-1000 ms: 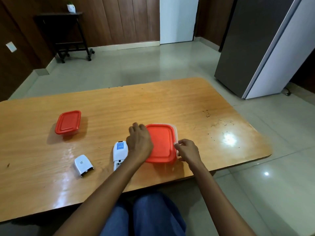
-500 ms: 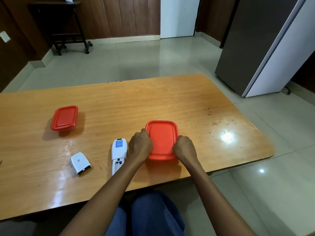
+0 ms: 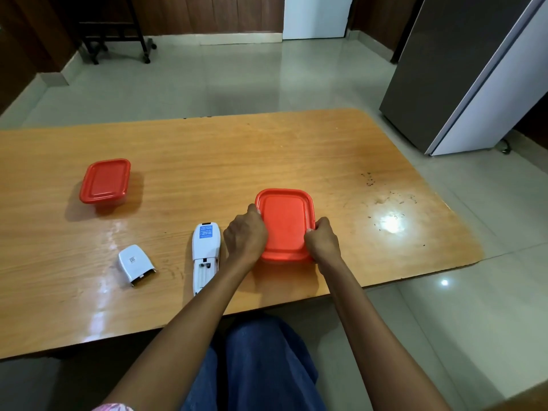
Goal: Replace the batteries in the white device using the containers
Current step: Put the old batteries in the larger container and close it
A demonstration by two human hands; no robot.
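On the counter [image 3: 207,161], the near container [image 3: 284,223] is gripped at its sides between the left hand [image 3: 244,237] and the right hand [image 3: 322,244]. The device [image 3: 206,241] is laid just left of it, the cover [image 3: 135,262] further left, and the far container [image 3: 105,180] behind the cover.

near container [image 3: 284,223] — contents hidden, as in far container [image 3: 104,180] | left hand [image 3: 245,237], right hand [image 3: 322,243] — fingertips mostly curled out of sight | white device [image 3: 206,250] label too small to read | table [image 3: 267,149] cut off at left edge
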